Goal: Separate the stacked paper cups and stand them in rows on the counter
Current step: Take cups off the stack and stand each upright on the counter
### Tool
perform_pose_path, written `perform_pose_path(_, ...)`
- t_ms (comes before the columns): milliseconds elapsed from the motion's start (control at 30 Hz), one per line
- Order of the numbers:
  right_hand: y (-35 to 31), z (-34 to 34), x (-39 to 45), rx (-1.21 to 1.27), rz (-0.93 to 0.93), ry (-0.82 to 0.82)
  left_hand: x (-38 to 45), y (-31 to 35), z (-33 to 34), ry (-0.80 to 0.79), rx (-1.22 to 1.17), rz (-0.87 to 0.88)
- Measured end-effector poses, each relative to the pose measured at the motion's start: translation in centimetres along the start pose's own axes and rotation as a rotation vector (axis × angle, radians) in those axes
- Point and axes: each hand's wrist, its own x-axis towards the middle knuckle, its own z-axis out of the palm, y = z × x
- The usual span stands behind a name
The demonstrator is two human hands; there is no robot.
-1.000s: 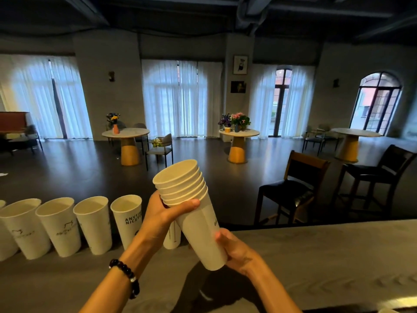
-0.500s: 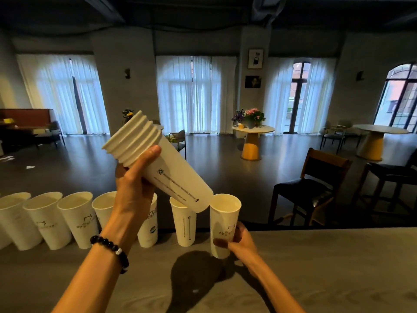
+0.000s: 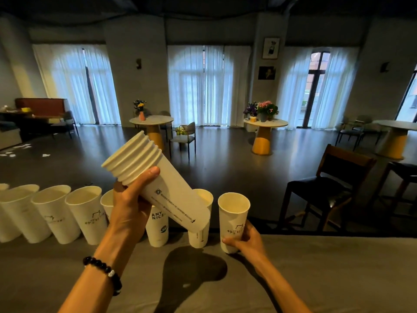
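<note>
My left hand [image 3: 129, 208] grips a stack of white paper cups [image 3: 155, 184], tilted with its rims up and to the left, above the counter. My right hand [image 3: 248, 241] holds the lower part of a single white cup [image 3: 233, 213] that stands upright on the grey counter [image 3: 327, 267], at the right end of a row. That row of several upright cups [image 3: 85, 213] runs leftward along the counter's far edge. The tilted stack and my left hand hide parts of two cups in the row.
Beyond the counter's far edge are a dark wooden chair [image 3: 331, 188] and a stool at the right. Round tables with yellow bases [image 3: 262, 136] and flower pots stand farther back on the dark floor. A black bead bracelet [image 3: 103, 271] is on my left wrist.
One cup came off the bottom of the stack in my right hand and was stood at the row's right end. My left hand tilted the stack up and left.
</note>
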Motion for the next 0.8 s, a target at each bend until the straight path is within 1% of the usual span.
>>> perform_pose_path(467,0.8,-0.4,1.2,0.003,0.014,0.021,-0.9,-2.1,1.6,-0.046,0.037,-0.036)
perform_pose_path(567,0.7,-0.9,0.6,0.021,0.026,-0.014,-0.9,-2.3,1.8,-0.074,0.041,-0.048)
perform_pose_path(633,0.8,-1.6,0.5,0.059,0.03,-0.009,-0.9,-2.6,2.1,-0.095,0.045,-0.065)
perform_pose_path(700,1.0,-2.4,0.2,0.078,0.056,0.055,-1.0,-3.2,2.7,-0.129,0.064,-0.083)
perform_pose_path(800,0.5,-3.6,-1.2,0.116,0.095,0.23,-1.8,-4.2,4.1,-0.16,0.06,-0.148)
